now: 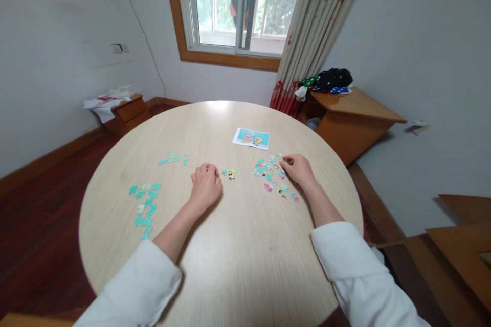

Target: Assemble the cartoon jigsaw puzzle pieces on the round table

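Note:
My left hand rests on the table with its fingers curled in; whatever is inside them, if anything, is hidden. Just right of it lies a small joined cluster of yellow jigsaw pieces. At the right, my right hand reaches over the edge of a loose heap of mixed jigsaw pieces, coloured turquoise, pink and pale green. Its thumb and forefinger are pinched at a small jigsaw piece at the heap's far right edge. Beyond the heap lies a printed reference picture with cartoon figures on turquoise.
Turquoise and pale green jigsaw pieces lie in a rough column at left, with a smaller group of turquoise pieces farther back. They are on a round wooden table. Behind stand a cabinet with cloths and a curtain.

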`<state>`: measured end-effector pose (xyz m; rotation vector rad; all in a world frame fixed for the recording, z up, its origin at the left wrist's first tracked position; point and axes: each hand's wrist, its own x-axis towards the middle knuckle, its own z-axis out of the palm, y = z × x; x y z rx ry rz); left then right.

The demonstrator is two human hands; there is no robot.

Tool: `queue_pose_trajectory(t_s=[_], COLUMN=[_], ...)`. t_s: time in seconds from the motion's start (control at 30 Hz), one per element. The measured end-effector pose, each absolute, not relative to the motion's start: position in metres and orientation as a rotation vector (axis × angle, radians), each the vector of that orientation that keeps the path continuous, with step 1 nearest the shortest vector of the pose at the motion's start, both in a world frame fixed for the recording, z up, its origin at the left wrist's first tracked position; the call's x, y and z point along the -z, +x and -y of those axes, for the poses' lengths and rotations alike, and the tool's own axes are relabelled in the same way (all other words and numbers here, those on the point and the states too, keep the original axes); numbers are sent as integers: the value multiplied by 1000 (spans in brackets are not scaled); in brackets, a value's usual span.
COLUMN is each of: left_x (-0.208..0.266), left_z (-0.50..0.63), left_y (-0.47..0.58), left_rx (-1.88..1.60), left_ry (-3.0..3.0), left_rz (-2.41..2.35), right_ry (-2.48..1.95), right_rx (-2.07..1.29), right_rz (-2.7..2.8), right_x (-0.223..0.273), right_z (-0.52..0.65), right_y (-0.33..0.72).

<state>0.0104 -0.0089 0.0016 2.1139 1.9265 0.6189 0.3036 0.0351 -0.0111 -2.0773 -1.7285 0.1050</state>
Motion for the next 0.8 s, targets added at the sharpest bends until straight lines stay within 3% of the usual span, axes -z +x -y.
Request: queue_pose_trajectory(t_s=[0.8], left_x=[6], left_z=[7], left_y=[8], left_rx=[-722], left_ry=[2137], left_rz=[-1833], right_ry=[-2127], right_rx=[-103], right_rz=[1692], right_x=[8], right_z=[-34], right_y=[301])
